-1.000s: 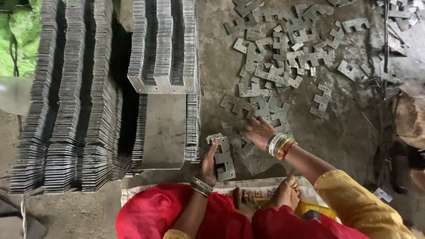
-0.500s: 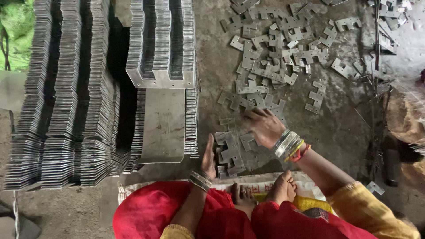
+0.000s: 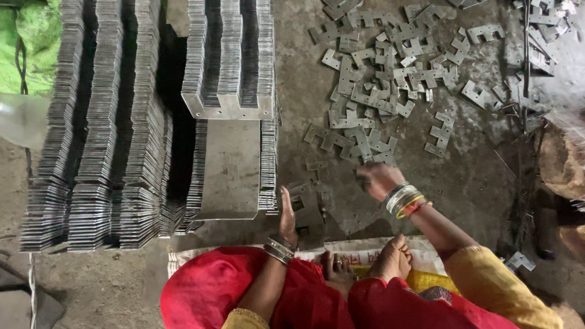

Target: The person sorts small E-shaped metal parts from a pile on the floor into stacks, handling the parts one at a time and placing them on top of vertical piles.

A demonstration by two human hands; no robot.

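The left hand (image 3: 287,210) stands on edge, palm turned inward and fingers straight, pressed flat against the left side of a small stack of stamped metal plates (image 3: 308,210) on the concrete floor (image 3: 475,183). It steadies the stack rather than closing around it.

The right hand (image 3: 378,178) hovers just right of and slightly beyond that stack, fingers curled downward. A plate edge appears at the fingertips, but motion blur prevents confirming whether anything is held. Bangles (image 3: 403,200) sit at the right wrist; a second set circles the left wrist.

The stack lies between the two hands, touching the left and close to the right, directly ahead of the person's bare feet (image 3: 390,259), which rest on a printed sack (image 3: 359,248).

Beyond the right hand, loose notched plates (image 3: 390,79) lie scattered in a single disordered layer, the nearest ones just past the fingertips.

To the left of the left hand, a large flat E-shaped lamination (image 3: 228,173) caps a tall pile, with another pile (image 3: 228,61) behind it. Further left stand long rows of tightly stacked laminations (image 3: 91,134). A green bag (image 3: 27,49) sits at the far left corner.
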